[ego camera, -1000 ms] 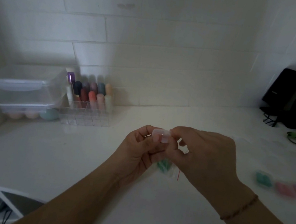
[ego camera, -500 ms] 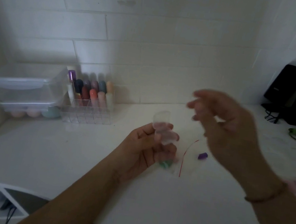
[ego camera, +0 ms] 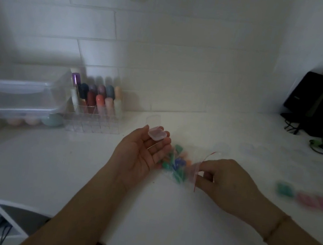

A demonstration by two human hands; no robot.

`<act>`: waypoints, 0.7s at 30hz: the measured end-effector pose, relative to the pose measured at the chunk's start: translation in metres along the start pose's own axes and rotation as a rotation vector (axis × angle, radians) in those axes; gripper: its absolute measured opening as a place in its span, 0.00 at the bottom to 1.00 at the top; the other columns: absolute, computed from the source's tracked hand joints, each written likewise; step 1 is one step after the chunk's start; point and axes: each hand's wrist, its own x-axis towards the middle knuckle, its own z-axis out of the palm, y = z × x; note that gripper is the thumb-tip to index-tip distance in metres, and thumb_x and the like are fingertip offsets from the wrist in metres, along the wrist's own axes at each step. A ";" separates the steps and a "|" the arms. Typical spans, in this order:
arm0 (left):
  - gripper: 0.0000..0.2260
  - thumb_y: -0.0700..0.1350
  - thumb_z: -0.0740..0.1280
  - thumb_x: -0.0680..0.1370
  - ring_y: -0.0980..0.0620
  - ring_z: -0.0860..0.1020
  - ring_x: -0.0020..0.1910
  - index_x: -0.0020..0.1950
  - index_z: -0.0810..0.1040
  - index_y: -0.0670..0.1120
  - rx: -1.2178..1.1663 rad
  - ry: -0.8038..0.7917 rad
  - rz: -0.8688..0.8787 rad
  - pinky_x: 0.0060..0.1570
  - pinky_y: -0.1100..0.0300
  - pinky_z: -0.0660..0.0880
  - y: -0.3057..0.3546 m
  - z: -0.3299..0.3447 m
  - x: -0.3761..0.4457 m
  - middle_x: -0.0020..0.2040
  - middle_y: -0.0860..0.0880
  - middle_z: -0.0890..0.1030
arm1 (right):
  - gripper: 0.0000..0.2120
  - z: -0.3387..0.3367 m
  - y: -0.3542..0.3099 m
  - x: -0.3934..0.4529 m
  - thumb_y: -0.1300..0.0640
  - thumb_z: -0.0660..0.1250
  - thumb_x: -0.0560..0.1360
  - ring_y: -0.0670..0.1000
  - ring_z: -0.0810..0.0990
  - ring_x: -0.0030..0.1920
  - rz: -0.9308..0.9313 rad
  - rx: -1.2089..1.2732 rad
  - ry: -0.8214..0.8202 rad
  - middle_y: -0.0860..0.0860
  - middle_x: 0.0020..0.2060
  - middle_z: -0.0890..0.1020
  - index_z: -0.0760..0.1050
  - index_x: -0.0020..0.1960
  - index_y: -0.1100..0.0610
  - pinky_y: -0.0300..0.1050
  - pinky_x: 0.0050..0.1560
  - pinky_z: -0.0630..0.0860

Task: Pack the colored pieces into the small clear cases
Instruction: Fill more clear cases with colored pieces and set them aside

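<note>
Half a second ago my right hand point(ego camera: 229, 180) was up in the air, blurred, above the middle of the tabletop point(ego camera: 85, 174); now it has come down and pinches the edge of the clear bag point(ego camera: 188, 168) with the red strip, which lies near the middle of the tabletop just beside my left hand point(ego camera: 141, 155). My left hand has turned palm up and opened; the small clear case point(ego camera: 156, 132) that it held between thumb and fingers now rests on my fingertips, lid open, the lid standing up behind it. I judge this as the change from opening the case to fetching what goes in it: the case is ready and empty as far as I can tell, and the colored pieces point(ego camera: 176, 164), green, blue and orange, are still inside the bag, touching the edge of my left palm. So the left grip is loose, fingers nearly straight, only carrying the case; the right grip is closed on the bag's edge, thumb against forefinger. Toward the right edge of the tabletop lie more pieces, teal point(ego camera: 285, 190) and pink point(ego camera: 318, 201), too blurred to say whether they are already cased. Next I would need to get one piece out of the bag without tipping the case off my fingers.
</note>
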 end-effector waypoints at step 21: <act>0.16 0.44 0.63 0.73 0.47 0.82 0.36 0.51 0.83 0.34 0.006 -0.124 -0.090 0.40 0.56 0.82 -0.002 0.001 -0.002 0.45 0.37 0.82 | 0.06 -0.065 -0.001 -0.003 0.68 0.71 0.72 0.54 0.82 0.27 0.130 0.533 0.028 0.55 0.30 0.84 0.80 0.38 0.59 0.39 0.24 0.72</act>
